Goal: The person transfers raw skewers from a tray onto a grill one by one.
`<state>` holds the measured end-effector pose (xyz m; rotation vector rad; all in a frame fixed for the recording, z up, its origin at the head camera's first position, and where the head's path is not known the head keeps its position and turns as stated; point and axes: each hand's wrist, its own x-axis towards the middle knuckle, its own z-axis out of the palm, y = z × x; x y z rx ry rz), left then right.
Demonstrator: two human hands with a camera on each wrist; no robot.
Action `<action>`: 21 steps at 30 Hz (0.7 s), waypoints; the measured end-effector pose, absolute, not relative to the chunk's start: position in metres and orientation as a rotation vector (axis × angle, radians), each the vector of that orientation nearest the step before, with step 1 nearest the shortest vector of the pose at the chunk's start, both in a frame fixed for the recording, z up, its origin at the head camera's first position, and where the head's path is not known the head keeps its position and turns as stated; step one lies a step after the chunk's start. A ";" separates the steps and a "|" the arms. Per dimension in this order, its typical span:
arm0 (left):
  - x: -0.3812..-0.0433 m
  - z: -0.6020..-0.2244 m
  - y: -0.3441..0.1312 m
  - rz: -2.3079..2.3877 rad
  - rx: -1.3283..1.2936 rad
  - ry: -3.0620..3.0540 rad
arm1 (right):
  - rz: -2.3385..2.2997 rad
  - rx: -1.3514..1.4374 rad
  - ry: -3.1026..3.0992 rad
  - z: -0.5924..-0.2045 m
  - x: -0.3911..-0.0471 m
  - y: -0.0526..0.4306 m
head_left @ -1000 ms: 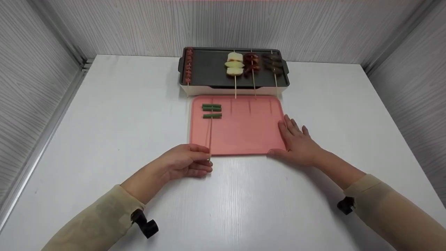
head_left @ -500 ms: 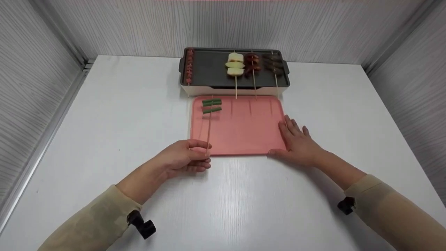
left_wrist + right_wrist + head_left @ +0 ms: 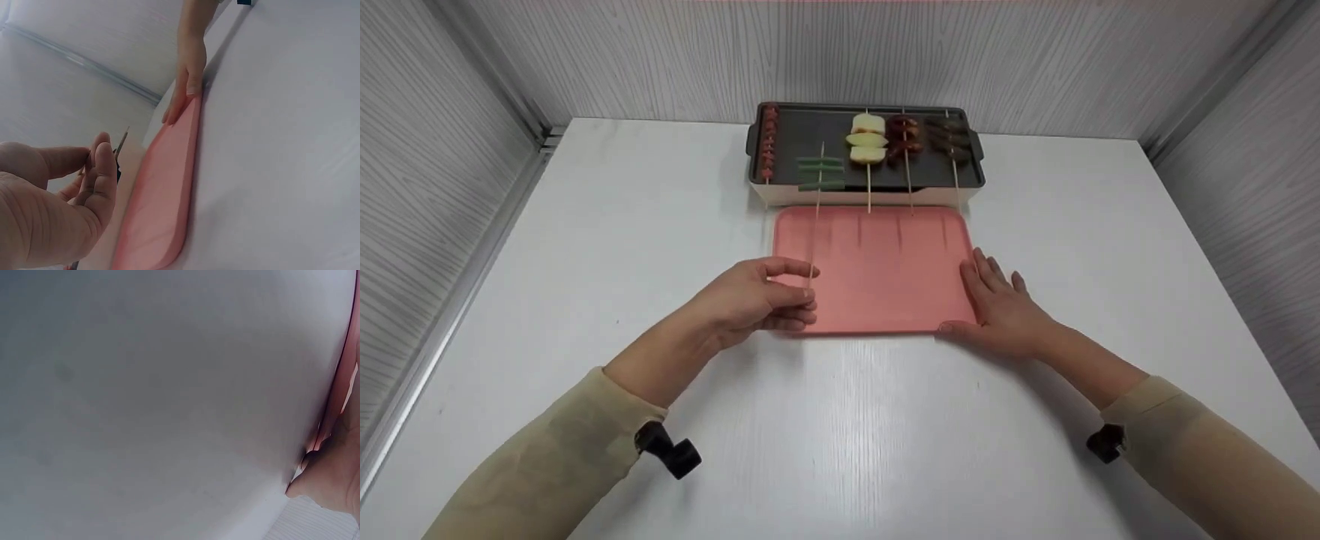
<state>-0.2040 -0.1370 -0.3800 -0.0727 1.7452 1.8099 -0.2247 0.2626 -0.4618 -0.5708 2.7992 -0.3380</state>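
Observation:
Between thumb and fingers, my left hand pinches the lower end of a skewer threaded with several green vegetable pieces. Those pieces hang over the front edge of a dark grill pan, in the gap beside the other skewers. In the left wrist view the left hand hides most of the stick. My right hand lies with straight fingers against the right edge of a pink tray. Part of that hand shows at the border of the right wrist view.
On the pan lie a red-beaded skewer at the left, a pale potato-like skewer, a reddish-brown skewer and a dark skewer at the right. The pan's light base stands behind the tray, on a white table.
My left hand has lifted the green skewer off the tray and carried it forward, so its tip is now over the pan. The right hand has stayed in place.

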 end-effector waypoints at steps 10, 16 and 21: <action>-0.260 -0.361 -0.123 1.902 -0.118 1.771 | -0.332 -0.553 2.801 -0.463 -0.224 0.262; -0.290 -0.362 -0.118 1.951 -0.151 1.765 | -0.347 -0.562 2.805 -0.462 -0.224 0.263; -0.306 -0.371 -0.112 1.963 -0.215 1.777 | -0.364 -0.583 2.810 -0.463 -0.224 0.264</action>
